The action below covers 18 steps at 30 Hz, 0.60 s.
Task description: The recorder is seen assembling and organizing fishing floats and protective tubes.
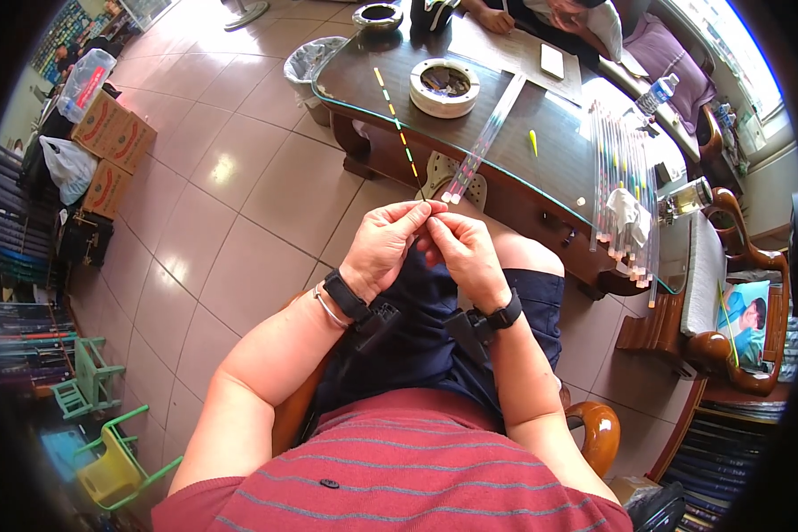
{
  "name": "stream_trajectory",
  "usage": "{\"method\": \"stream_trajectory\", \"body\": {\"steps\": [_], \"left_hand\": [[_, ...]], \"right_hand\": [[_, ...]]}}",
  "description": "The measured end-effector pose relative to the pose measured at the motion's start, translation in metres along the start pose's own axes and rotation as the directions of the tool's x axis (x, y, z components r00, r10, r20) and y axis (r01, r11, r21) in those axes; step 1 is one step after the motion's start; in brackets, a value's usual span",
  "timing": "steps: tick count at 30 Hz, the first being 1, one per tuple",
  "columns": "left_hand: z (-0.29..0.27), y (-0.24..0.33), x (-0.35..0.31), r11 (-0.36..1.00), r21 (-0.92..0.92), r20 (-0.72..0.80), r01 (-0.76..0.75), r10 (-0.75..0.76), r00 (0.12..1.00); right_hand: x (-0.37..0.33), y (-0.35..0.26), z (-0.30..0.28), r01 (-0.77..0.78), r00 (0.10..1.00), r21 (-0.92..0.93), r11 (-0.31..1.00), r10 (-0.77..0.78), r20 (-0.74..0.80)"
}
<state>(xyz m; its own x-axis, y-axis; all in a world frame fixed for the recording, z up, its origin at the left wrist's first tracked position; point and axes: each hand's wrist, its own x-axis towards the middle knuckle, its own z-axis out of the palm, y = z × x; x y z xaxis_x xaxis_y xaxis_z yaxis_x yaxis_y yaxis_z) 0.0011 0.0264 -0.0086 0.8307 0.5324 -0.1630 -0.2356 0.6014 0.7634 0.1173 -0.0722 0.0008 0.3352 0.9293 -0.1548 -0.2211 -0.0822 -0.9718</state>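
A thin fishing float tip (399,130), banded in yellow, orange and black, slants up and left from my fingers. My left hand (381,241) pinches its lower end between thumb and forefinger. Close against it, my right hand (464,253) is closed too, thumb and fingers together at the same spot; whatever lies between them is covered by the fingers. Both hands are above my lap, just short of the table's near edge. Beyond them, a clear tube (485,142) with coloured floats inside lies across the table edge. A small yellow-green float body (533,143) rests on the glass top.
The dark table (363,84) bears a round white ashtray (444,87), several clear float tubes (625,168), a crumpled tissue (628,213) and a water bottle (658,94). Another person (585,22) sits across it. A lined bin (315,66) stands left of the table.
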Motion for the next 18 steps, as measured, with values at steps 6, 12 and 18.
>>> {"method": "stream_trajectory", "body": {"steps": [6,12,18], "left_hand": [[0.005,-0.006,-0.001,0.99,0.105,-0.16,-0.091,0.107,0.981],[0.003,0.005,-0.003,0.999,0.027,-0.021,0.021,-0.02,1.0],[0.011,0.013,-0.004,0.99,-0.074,0.134,0.117,-0.106,0.985]], "right_hand": [[-0.003,0.0,0.016,0.217,0.928,-0.538,0.815,-0.343,-0.146],[-0.005,-0.004,0.011,0.103,0.983,-0.228,0.968,-0.134,-0.122],[-0.007,0.0,-0.006,-0.125,0.99,0.29,0.949,0.1,0.102]]}}
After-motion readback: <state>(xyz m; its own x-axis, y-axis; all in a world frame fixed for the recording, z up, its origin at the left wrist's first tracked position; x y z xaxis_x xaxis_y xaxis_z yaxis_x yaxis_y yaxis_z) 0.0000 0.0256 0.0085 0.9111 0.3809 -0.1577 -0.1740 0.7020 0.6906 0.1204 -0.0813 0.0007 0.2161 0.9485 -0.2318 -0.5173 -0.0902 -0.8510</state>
